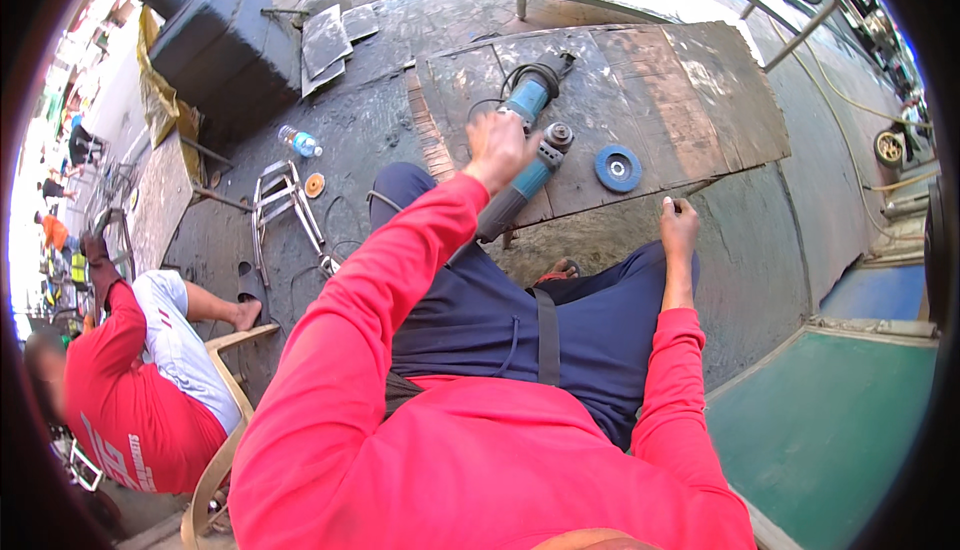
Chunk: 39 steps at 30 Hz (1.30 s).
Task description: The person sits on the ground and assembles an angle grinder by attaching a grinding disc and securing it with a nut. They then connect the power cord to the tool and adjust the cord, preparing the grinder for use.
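Two teal-and-grey angle grinders lie at the left part of a worn wooden board. My left hand (pixel 498 153) reaches over them, its fingers slightly blurred between the far grinder (pixel 528 100) and the near grinder (pixel 522 188). Whether it grips either one is unclear. The near grinder's metal head points away from me, and its body extends past the board's near edge. A blue flap disc (pixel 604 176) lies flat to the right of the grinders. Close to the board's near edge, above my right thigh, my right hand (pixel 680 230) is closed with fingertips pinched together; anything inside is too small to make out.
The wooden board (pixel 700 100) is low, before my knees. On the left floor are a metal frame (pixel 272 200), an orange disc (pixel 315 185) and a plastic bottle (pixel 300 141). A co-worker in red (pixel 150 390) sits left. A green panel (pixel 820 440) stands right.
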### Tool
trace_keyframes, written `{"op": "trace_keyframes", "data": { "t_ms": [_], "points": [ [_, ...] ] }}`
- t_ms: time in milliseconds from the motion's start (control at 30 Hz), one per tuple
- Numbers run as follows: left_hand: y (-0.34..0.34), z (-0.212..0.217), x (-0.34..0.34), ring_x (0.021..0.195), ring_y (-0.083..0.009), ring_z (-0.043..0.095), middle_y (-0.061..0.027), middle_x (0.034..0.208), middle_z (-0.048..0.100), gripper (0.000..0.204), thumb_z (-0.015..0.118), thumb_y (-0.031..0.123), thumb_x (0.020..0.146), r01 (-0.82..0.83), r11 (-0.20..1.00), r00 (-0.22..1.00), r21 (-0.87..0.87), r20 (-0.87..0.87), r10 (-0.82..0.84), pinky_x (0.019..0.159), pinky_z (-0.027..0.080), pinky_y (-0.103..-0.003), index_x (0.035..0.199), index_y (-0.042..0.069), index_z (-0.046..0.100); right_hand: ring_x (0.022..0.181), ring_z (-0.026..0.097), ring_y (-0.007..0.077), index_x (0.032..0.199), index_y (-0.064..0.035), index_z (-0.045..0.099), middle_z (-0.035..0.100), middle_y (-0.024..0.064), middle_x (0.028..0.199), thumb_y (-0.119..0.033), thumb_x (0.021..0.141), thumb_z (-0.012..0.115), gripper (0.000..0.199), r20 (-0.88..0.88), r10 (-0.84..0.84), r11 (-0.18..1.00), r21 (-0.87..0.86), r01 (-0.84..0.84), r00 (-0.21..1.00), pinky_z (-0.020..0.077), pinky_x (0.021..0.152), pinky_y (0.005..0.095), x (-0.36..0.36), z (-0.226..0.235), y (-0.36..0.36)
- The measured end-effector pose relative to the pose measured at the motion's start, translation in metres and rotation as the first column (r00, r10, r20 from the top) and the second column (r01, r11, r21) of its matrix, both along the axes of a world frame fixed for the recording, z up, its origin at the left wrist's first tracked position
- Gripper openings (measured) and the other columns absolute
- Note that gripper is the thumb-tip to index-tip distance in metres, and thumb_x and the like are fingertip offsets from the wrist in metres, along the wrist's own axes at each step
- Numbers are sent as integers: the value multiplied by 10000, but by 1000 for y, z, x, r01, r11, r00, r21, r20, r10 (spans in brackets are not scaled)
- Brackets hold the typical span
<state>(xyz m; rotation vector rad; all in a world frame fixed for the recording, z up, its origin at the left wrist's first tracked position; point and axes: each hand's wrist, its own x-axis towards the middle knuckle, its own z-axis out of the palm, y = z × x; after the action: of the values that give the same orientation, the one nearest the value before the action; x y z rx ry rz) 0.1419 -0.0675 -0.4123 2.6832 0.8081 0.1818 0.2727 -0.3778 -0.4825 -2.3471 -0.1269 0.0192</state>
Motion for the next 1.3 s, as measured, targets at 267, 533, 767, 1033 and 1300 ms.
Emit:
{"op": "trace_keyframes", "data": {
  "t_ms": [267,533,767,1033,1300],
  "points": [
    [-39,-49,-61,902,-330,695,-186,942,699,730,833,539,625,6,1000,979,-7,-203,-8,771,543,-461,1046,-18,620,710,653,298,867,51,659,656,206,749,-306,882,594,363,61,68,995,-72,-63,996,492,699,406,18,-21,-7],
    [-22,-16,-93,959,-383,651,-204,1012,675,513,747,422,755,57,988,998,-141,-31,-62,837,487,-517,1003,-19,661,538,593,142,868,42,656,629,93,695,-317,914,615,364,4,104,995,-7,-104,995,435,438,278,13,-19,-22],
    [146,-89,-226,758,-391,681,-227,775,674,366,625,357,846,-495,822,713,-281,408,570,694,538,-468,748,12,700,534,593,163,855,37,652,628,113,661,-317,916,602,363,79,134,988,-88,-127,988,438,472,315,10,-18,-20],
    [141,-253,-318,575,-125,569,-94,745,641,640,621,46,802,-442,229,790,-867,-255,558,477,433,-271,1411,137,450,607,637,271,886,39,674,670,198,734,-330,885,615,373,24,158,927,-348,-140,987,488,599,406,15,-16,-4],
    [164,-262,-225,594,-121,565,-83,802,644,649,697,340,884,-190,178,667,-966,7,745,508,466,-264,1440,170,407,882,657,403,921,38,678,686,252,909,-317,874,621,363,189,347,824,-528,-203,919,496,807,472,-5,-4,14]
  ]
}}
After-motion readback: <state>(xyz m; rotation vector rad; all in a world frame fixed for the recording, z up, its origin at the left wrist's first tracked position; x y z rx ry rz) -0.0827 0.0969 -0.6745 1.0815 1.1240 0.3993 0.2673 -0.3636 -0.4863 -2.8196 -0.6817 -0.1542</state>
